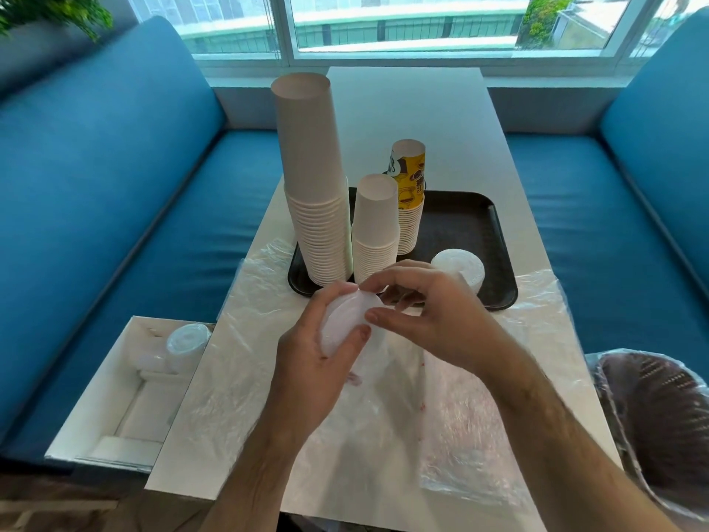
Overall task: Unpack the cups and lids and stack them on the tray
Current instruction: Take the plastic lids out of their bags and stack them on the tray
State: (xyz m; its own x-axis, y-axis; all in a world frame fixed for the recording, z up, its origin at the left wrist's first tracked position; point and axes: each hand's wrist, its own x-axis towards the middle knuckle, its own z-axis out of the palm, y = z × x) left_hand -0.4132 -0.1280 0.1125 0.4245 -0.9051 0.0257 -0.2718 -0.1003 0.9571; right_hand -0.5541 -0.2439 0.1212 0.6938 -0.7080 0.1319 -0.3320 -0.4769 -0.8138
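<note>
Right now the stack of lids [347, 328] is sitting in the left hand [314, 359], whose fingers and thumb are curling round it and gripping it just in front of the tray. It seems to be still inside a thin clear wrapper, though the plastic is hard to tell from the white lids. The right hand [426, 312] is coming from the other side; its fingertips are meeting at the top edge of the stack and appear to be pinching the wrapper there, but I cannot tell this for sure.

To do this step well, I think the left hand should be holding the stack firmly but without squeezing, because thin lids bend easily, while the right hand is peeling the film away from the body in one piece, so no lid is slipping out.

Just beyond the right hand, another small pile of lids [460, 266] is standing on the dark tray [495, 240]. Beyond both hands the tall white cups [318, 209], the shorter white cups [376, 232] and the yellow printed cups [410, 201] are standing upside down on the tray. Under the hands, loose plastic bags [460, 435] are lying on the white table [403, 109]. Left of the left hand an open white box [126, 385] is holding one more wrapped pack.
</note>
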